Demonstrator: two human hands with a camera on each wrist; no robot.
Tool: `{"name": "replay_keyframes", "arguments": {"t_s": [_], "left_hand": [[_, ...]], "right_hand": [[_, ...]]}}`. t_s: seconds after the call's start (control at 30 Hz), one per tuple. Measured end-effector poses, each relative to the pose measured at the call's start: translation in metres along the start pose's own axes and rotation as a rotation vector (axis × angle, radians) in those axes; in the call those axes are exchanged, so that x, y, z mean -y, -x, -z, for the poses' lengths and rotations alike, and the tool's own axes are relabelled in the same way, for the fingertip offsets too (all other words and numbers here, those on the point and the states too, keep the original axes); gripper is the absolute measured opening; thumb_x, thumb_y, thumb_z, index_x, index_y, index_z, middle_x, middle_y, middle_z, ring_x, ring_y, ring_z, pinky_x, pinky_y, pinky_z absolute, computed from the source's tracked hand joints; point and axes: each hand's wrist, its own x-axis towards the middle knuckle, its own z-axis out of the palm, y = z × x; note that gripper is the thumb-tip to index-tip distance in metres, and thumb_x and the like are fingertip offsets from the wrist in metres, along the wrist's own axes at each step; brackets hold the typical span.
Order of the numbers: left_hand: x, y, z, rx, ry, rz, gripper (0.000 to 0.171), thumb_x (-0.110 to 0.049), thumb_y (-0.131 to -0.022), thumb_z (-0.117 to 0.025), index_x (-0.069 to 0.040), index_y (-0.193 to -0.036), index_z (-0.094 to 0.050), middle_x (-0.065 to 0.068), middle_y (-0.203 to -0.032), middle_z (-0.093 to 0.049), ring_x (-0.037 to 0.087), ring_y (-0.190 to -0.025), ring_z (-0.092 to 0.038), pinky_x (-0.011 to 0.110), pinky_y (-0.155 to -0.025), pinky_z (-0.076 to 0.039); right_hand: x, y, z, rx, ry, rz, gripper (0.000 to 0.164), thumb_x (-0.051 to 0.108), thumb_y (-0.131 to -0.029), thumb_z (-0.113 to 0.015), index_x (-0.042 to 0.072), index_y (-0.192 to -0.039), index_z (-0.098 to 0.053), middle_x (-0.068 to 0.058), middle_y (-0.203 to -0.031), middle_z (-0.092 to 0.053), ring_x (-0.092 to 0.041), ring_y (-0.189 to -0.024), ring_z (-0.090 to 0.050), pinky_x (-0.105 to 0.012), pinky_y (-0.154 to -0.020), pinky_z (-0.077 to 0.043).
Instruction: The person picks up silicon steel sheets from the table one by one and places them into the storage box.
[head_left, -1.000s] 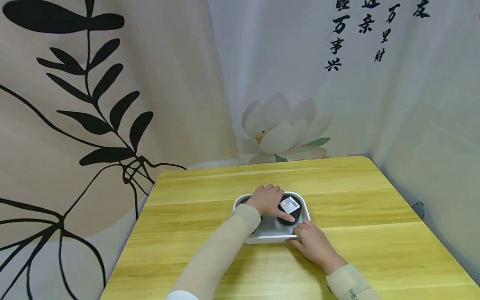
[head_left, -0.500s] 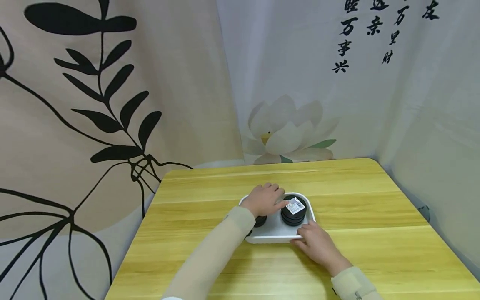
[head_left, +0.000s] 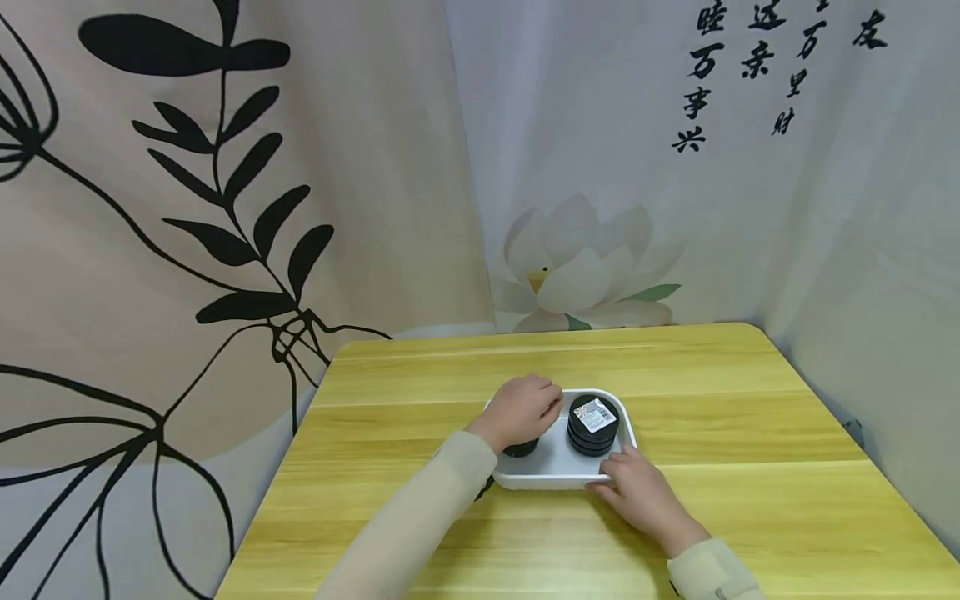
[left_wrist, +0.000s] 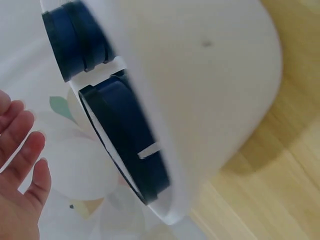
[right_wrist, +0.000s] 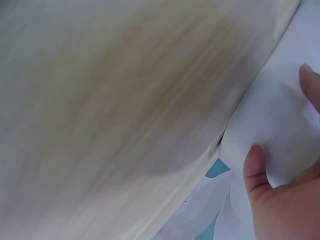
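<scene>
A white tray (head_left: 551,481) with raised sides rests on the table, holding two dark, round, ridged containers. The right-hand container (head_left: 593,425) has a white barcode label on its top. My left hand (head_left: 519,410) is above the other container (head_left: 521,447) and hides most of it in the head view. In the left wrist view, the fingers (left_wrist: 31,142) are loosely spread, apart from both containers, with nothing between them. My right hand (head_left: 645,497) grips the tray's near right corner, thumb on the outer wall and fingers over the rim. The right wrist view shows its thumb (right_wrist: 255,167) against the white wall.
The tray stands on a yellow wood-grain table (head_left: 750,500), whose far edge runs close to hanging cloth. Behind it, one curtain (head_left: 397,167) bears black leaf prints; a paler one (head_left: 585,100) has a lotus and writing.
My left hand has come away from the labelled container and moved left over the other one. My right hand keeps its grip on the tray. The head view has shifted slightly.
</scene>
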Motion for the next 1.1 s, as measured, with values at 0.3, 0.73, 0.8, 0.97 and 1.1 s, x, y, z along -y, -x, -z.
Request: {"name": "replay_keyframes", "arguments": {"t_s": [0.3, 0.73, 0.8, 0.97, 1.1], "left_hand": [[0.000, 0.021, -0.004, -0.091, 0.037, -0.013, 0.019, -0.027, -0.093, -0.043, -0.022, -0.086, -0.060, -0.012, -0.073, -0.048, 0.004, -0.066, -0.043, 0.022, -0.061, -0.041], [0.003, 0.034, -0.008, -0.167, 0.045, -0.033, 0.016, -0.024, -0.093, -0.046, -0.020, -0.086, -0.061, -0.010, -0.080, -0.056, 0.008, -0.074, -0.050, 0.026, -0.070, -0.045], [0.003, 0.035, -0.008, -0.160, 0.042, -0.029, 0.017, -0.025, -0.093, -0.046, -0.020, -0.087, -0.061, -0.010, -0.081, -0.056, 0.007, -0.074, -0.050, 0.025, -0.072, -0.044], [0.004, 0.042, -0.009, -0.174, 0.040, -0.033, 0.016, -0.024, -0.093, -0.047, -0.018, -0.089, -0.061, -0.008, -0.082, -0.057, 0.009, -0.080, -0.052, 0.027, -0.079, -0.044], [0.006, 0.049, -0.013, -0.201, 0.031, -0.044, 0.016, -0.023, -0.092, -0.048, -0.017, -0.088, -0.062, -0.007, -0.083, -0.058, 0.011, -0.082, -0.052, 0.028, -0.082, -0.043]], "right_hand": [[0.002, 0.002, -0.001, 0.013, 0.011, -0.013, 0.025, 0.040, -0.073, -0.073, 0.022, -0.068, -0.057, 0.013, -0.072, -0.051, -0.012, -0.074, -0.041, -0.032, -0.064, -0.040], [0.001, 0.001, 0.002, 0.015, 0.011, -0.023, 0.024, 0.040, -0.073, -0.073, 0.022, -0.070, -0.058, 0.013, -0.074, -0.052, -0.012, -0.075, -0.041, -0.032, -0.063, -0.040], [0.000, 0.001, 0.002, 0.014, 0.011, -0.023, 0.024, 0.041, -0.073, -0.073, 0.022, -0.070, -0.058, 0.013, -0.074, -0.053, -0.012, -0.075, -0.041, -0.031, -0.063, -0.040], [0.000, 0.001, 0.001, 0.024, 0.007, -0.024, 0.023, 0.041, -0.073, -0.073, 0.023, -0.071, -0.058, 0.013, -0.075, -0.053, -0.011, -0.075, -0.041, -0.031, -0.063, -0.040], [0.000, 0.002, 0.000, 0.027, 0.005, -0.022, 0.023, 0.041, -0.074, -0.072, 0.022, -0.072, -0.059, 0.013, -0.076, -0.054, -0.011, -0.076, -0.041, -0.031, -0.064, -0.041]]}}
